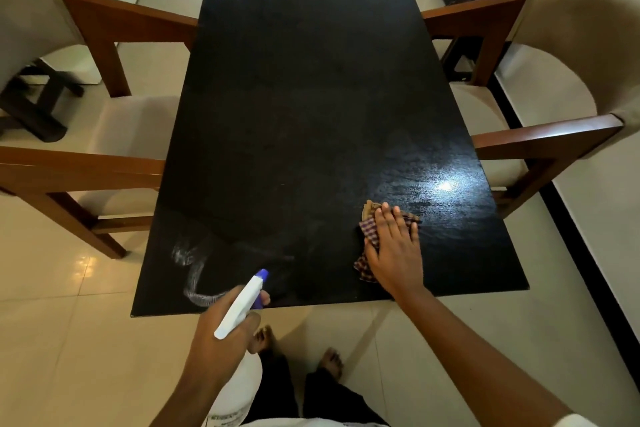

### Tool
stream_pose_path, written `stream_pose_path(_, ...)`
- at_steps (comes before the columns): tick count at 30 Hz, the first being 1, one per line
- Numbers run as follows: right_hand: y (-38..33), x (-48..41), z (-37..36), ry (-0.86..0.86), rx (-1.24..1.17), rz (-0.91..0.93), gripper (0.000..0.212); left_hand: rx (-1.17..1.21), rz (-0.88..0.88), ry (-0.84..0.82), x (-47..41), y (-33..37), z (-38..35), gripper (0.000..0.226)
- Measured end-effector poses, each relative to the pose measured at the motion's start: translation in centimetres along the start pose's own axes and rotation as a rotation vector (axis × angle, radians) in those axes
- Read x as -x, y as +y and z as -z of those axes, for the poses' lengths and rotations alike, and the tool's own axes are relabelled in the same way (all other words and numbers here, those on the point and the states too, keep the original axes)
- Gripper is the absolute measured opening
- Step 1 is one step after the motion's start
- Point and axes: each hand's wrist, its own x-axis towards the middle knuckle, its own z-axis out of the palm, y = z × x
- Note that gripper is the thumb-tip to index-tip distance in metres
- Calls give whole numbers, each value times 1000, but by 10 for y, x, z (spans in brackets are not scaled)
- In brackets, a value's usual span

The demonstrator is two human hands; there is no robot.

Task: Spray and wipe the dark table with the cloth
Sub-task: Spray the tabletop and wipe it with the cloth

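One dark table [311, 97], seemingly wet: right hand [394, 253] spread flat on one cloth [367, 228], left hand [214, 333] gripping one spray bottle [242, 302].

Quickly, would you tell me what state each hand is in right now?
Left hand: grips the spray bottle.
Right hand: open, flat fingers pressing the cloth onto the dark table.

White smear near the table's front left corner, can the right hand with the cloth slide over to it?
Probably yes. The bare table lies between the right hand, pressing the cloth, and the smear; only the spray bottle in the left hand hovers nearby.
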Motion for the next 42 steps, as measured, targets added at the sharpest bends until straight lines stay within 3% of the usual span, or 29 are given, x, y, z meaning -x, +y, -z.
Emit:
stream_pose_path(2,-35,0,-6,16,-25,44,69,18,11,17,1,-3,2,22)
stream_pose_path(5,-90,2,-20,-80,-52,263,67,-9,22,18,1,-6,3,34)
stream_pose_path(9,-90,8,-18,-142,-37,356,67,-34,32,15,3,-4,2,36)
stream_pose_path(15,-6,65,-15,6,-47,142,65,-52,78,19,-5,-16,10,30)
stream_pose_path(18,-12,67,-18,46,-27,40,66,-49,95,39,-3,-18,14,30)
stream_pose_path(24,-98,51,-34,-49,-30,248,68,-38,103,81,3,-13,13,30)
stream_pose_path(28,-71,49,-28,-88,-26,329,66,-14,101,65,2,-8,8,29)
stream_pose_path(30,-30,44,-22,-35,-3,255,66,-18,74,51,0,-6,6,29)
stream_pose_path(34,41,17,-3,53,45,-60,71,-26,19,29,-2,-2,5,29)
stream_pose_path(37,30,-6,4,47,30,-214,77,-9,5,46,-1,-1,7,27)
stream_pose_path(39,-5,-12,0,41,16,-167,77,-5,35,74,1,-5,8,27)
stream_pose_path(42,-67,-15,-11,-59,2,100,72,-3,122,99,4,-11,10,33)
